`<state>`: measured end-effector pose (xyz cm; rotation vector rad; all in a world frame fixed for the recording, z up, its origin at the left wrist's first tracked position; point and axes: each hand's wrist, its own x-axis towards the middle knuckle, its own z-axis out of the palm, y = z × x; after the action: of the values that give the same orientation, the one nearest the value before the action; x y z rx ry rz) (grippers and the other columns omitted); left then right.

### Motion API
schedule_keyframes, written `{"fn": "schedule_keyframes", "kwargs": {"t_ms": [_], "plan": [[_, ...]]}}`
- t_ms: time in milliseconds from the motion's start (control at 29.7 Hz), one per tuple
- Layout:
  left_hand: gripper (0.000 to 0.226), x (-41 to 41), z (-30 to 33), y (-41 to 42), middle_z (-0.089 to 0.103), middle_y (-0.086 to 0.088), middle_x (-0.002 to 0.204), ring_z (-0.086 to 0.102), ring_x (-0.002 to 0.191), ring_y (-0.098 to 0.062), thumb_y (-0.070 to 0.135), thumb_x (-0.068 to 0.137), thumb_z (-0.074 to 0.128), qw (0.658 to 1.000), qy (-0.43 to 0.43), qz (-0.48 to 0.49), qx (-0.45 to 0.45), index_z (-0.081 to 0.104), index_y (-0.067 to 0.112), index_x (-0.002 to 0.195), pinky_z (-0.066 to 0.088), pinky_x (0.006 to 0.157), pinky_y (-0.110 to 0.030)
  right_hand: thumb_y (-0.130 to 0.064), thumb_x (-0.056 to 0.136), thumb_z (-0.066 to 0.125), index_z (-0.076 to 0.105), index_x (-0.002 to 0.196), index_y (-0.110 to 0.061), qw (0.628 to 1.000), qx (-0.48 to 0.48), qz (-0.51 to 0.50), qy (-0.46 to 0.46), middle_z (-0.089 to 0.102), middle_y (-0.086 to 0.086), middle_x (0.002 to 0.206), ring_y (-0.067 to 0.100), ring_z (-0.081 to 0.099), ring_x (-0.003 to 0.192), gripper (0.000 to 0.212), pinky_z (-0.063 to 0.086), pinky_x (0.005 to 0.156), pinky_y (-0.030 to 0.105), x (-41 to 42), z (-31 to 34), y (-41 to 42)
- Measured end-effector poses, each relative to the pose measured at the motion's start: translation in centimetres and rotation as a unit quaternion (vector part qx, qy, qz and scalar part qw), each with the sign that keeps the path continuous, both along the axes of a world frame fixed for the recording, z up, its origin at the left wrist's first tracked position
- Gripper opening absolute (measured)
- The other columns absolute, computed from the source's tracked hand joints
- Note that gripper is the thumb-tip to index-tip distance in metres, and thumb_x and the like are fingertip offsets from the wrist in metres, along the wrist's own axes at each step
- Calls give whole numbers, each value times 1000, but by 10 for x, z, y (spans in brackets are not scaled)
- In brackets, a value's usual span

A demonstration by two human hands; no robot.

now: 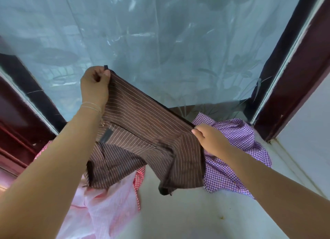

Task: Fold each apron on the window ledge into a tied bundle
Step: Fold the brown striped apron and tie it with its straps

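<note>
Brown striped apron [142,131], unreadable dark label [105,135], pinched by left hand [94,85], right hand [209,138].

Beyond both hands stands a large window pane [160,33], covered with a pale blue-grey plastic sheet [187,63] that has creases and shiny reflections. Dark red-brown window frames [292,81] rise to the right of the right hand and to the left of the left hand. Under the hands lies a pale grey ledge [187,213] with small stains. Soft daylight comes through the sheet.
</note>
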<state>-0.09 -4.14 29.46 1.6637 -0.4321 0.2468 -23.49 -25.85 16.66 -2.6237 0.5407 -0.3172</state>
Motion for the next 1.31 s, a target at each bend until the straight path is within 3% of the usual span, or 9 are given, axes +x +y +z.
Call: {"fn": "schedule_keyframes", "kwargs": {"t_ms": [471,639,706,840,1008,1076,1143,1244,1311], "plan": [[36,-50,21,8,52,8,93,53,86,-4,8,95,41,982,-184,40,25,34,31,123,40,81,-9,-9,97,46,38,133,-4,983,-89,-124,-101,57,1,59,19,53,48,37,42,41,32,-9,19,-27],[26,-48,4,14,54,-12,116,52,98,-24,10,100,34,944,-206,60,251,55,18,113,38,82,-25,-14,101,35,45,88,-10,993,-48,-102,32,45,-1,67,25,53,71,17,39,61,34,-6,18,-36],[27,-31,-14,13,57,-14,116,54,97,-30,10,101,34,884,-71,8,462,60,13,110,38,78,-32,-12,100,35,55,86,-4,991,-5,-88,97,56,6,76,28,55,78,26,40,66,34,-10,11,-44],[29,-25,-57,29,67,-10,96,63,77,-24,16,101,40,629,105,-216,739,68,14,91,53,74,-35,-25,101,43,63,114,-23,913,179,-19,365,63,9,113,20,59,87,24,45,89,33,-34,20,-36],[30,-36,-94,35,73,-11,98,70,79,-31,15,101,39,568,271,-270,729,65,20,114,59,73,-41,-40,93,57,20,151,-25,855,258,2,450,37,14,148,30,50,123,71,44,101,37,-39,0,-56],[31,-35,-122,27,63,0,122,64,104,-26,14,101,42,574,222,-255,746,59,26,124,52,93,-40,-62,83,58,27,150,-24,858,275,-8,435,38,8,147,30,44,129,83,38,108,40,-40,-21,-64],[31,-32,-165,15,54,0,133,53,120,-26,21,98,51,636,203,-201,717,56,20,129,42,104,-40,-70,79,53,43,142,-23,852,304,-26,426,40,2,144,28,38,134,80,30,111,42,-43,-48,-71],[37,-43,-228,9,60,-9,123,58,108,-30,28,97,52,741,171,-74,645,47,18,132,48,85,-40,-51,90,57,66,112,-19,864,284,-12,415,61,1,116,27,57,113,40,45,93,36,-58,-98,-77],[35,-51,-259,0,63,-11,113,61,99,-32,30,99,47,744,131,-48,654,44,21,133,46,74,-38,-37,93,59,65,105,-10,880,231,-26,414,66,6,107,27,62,101,31,48,81,34,-68,-139,-84]]}}
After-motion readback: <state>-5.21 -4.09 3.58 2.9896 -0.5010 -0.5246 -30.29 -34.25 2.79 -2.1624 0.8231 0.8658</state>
